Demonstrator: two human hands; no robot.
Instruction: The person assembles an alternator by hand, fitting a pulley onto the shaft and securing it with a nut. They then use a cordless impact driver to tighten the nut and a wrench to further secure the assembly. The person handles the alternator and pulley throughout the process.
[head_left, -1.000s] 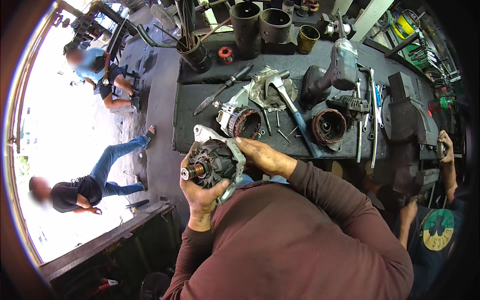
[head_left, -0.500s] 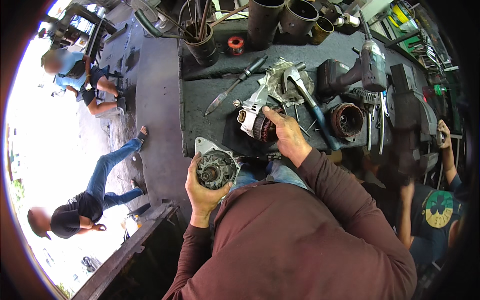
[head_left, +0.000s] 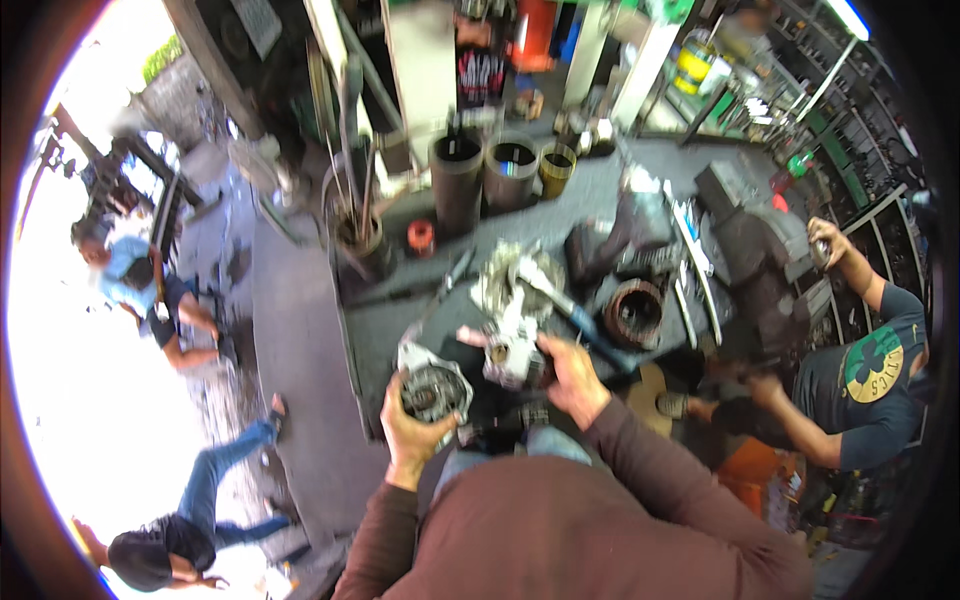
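Note:
My left hand (head_left: pixel 412 440) is closed around an alternator half (head_left: pixel 433 392), a pale metal housing with a finned rotor set in it. It is held in front of the bench edge. To its right, my right hand (head_left: pixel 578 382) grips the other alternator housing (head_left: pixel 512 352) by its right side. That piece is blurred, and its underside is hidden. The two halves are apart. On the bench beyond lie a hammer with a blue handle (head_left: pixel 585 322), a crumpled rag (head_left: pixel 500 280) and a copper-wound stator ring (head_left: pixel 634 313).
A power drill (head_left: pixel 625 225), wrenches (head_left: pixel 690 255) and a vise (head_left: pixel 765 230) occupy the right of the bench. Dark canisters (head_left: pixel 457 185), a tool can (head_left: pixel 362 245) and a red spool (head_left: pixel 421 237) stand behind. A person (head_left: pixel 865 350) works at right; two others are at left.
The view has tilted up, showing more of the shelves behind the bench. My right hand has shifted its hold on its housing, which has turned slightly. My left hand still holds its half.

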